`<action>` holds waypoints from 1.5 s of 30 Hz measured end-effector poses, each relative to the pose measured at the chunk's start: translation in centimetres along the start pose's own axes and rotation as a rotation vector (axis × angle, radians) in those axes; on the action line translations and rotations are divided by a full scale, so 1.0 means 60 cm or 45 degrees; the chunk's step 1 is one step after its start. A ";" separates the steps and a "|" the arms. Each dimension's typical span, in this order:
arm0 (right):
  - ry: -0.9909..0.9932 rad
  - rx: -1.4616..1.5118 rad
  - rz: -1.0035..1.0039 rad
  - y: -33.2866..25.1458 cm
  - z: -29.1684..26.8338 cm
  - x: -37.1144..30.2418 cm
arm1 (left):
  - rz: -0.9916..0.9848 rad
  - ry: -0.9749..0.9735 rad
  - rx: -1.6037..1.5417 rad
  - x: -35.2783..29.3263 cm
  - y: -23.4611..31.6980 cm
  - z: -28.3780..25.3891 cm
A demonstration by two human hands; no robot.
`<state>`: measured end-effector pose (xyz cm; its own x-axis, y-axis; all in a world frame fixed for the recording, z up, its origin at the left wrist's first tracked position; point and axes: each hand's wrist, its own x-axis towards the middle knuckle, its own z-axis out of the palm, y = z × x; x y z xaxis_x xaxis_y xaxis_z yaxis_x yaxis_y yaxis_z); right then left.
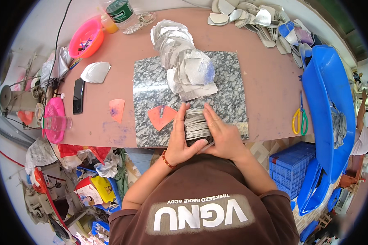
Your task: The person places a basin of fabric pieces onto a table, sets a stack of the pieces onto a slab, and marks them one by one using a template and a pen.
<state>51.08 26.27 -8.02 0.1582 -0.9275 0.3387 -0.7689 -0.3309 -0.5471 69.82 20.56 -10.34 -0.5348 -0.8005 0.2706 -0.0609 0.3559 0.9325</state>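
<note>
Between my palms I hold a thick stack of thin grey-white cut pieces [196,124], on edge over the near side of a speckled granite slab [147,87]. My left hand [180,136] presses its left side, a beaded bracelet on the wrist. My right hand [223,136] presses the right side, fingers pointing away from me. Beyond my fingertips, a long fanned pile of similar silvery-white pieces [188,69] runs off the slab's far edge. Beside my left hand lies an orange-pink template [161,117] with a slot; a smaller orange-pink piece [117,110] lies left of the slab.
On the brown table [270,94] are a black phone [78,96], white pieces [95,72], a pink bowl [86,38] and a large bottle [120,14]. Scissors [300,116] lie at right, near a long blue tub [327,102]. More cut pieces [263,18] heap at far right.
</note>
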 end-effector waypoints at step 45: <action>-0.293 0.561 0.465 -0.022 -0.044 0.032 | -0.106 -0.112 0.949 -0.035 0.028 -0.111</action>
<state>50.80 25.37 -4.63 0.1001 -0.9920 -0.0771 -0.4779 0.0201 -0.8782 76.46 19.64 -7.74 -0.5672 -0.8085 0.1570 -0.6410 0.5531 0.5322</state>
